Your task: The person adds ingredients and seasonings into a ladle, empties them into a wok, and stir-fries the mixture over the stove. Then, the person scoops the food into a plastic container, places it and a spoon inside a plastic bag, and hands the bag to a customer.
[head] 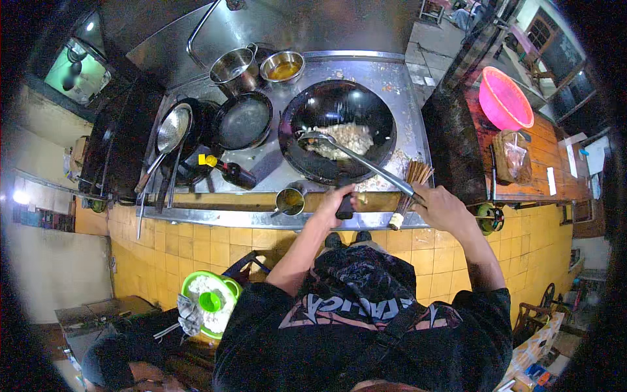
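Observation:
A black wok (308, 105) sits on the steel cooking counter, with blurred pale fried rice or similar food (350, 142) in it. My left hand (332, 205) is closed around the wok's dark handle (346, 208) at the counter's front edge. My right hand (441, 208) grips a long metal ladle (372, 166), whose bowl rests in or just over the left side of the food. Beneath the ladle's handle end, close to my right hand, lies a bundled-stick brush (414, 181) with a pale bound end.
Left of the wok are a frying pan (245, 121), a dark sauce bottle (237, 175) with a yellow cap, and a strainer (175, 127). A metal cup (290, 201) stands in front. Behind are a pot (235, 68) and a bowl of yellowish liquid (282, 67). A green rice tub (220, 323) stands behind my left side.

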Tool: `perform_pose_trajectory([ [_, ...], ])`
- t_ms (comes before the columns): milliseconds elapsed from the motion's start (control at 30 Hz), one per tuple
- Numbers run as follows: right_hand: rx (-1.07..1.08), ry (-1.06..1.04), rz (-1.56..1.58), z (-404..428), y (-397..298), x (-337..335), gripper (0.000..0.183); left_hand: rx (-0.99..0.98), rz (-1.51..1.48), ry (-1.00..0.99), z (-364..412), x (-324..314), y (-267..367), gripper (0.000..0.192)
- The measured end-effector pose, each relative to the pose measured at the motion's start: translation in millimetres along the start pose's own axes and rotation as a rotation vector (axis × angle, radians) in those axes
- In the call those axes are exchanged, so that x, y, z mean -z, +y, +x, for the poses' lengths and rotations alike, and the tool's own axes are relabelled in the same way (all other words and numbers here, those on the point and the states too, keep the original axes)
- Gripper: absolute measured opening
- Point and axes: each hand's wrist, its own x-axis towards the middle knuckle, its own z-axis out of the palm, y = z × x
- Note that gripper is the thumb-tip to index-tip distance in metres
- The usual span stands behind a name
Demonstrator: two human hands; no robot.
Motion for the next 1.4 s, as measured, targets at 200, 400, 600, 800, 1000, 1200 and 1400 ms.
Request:
perform_pose_trajectory([
  [200,-0.006,0.122,-0.166,-1.8,10.1,-29.7,0.034,0.074,-0.038,-0.007,-57.5,-53.2,-46.7,0.014],
  [400,-0.030,0.252,-0.324,14.7,31.2,-61.5,0.044,-0.131,0.098,0.072,27.3,20.6,-12.6,0.016],
  [600,-0.149,-0.061,0.428,32.2,75.4,-13.7,0.044,0.104,0.105,0.033,-45.3,-35.7,-40.9,0.016],
  [800,-0.131,-0.043,0.391,116.2,42.3,-105.5,0.040,-0.347,0.310,0.050,75.4,60.6,-30.1,0.017],
  [1000,0.129,0.156,-0.317,137.9,76.0,-95.6,0.026,-0.268,0.452,0.157,75.3,39.5,-13.9,0.019],
  [1200,0.023,-0.056,0.084,90.2,56.2,-50.8,0.038,-0.154,-0.194,0.029,40.4,-28.9,-20.4,0.017],
  [1400,0.018,-0.065,-0.413,15.4,21.9,16.9,0.046,0.067,-0.309,-0.135,-9.4,-43.8,12.2,0.014],
])
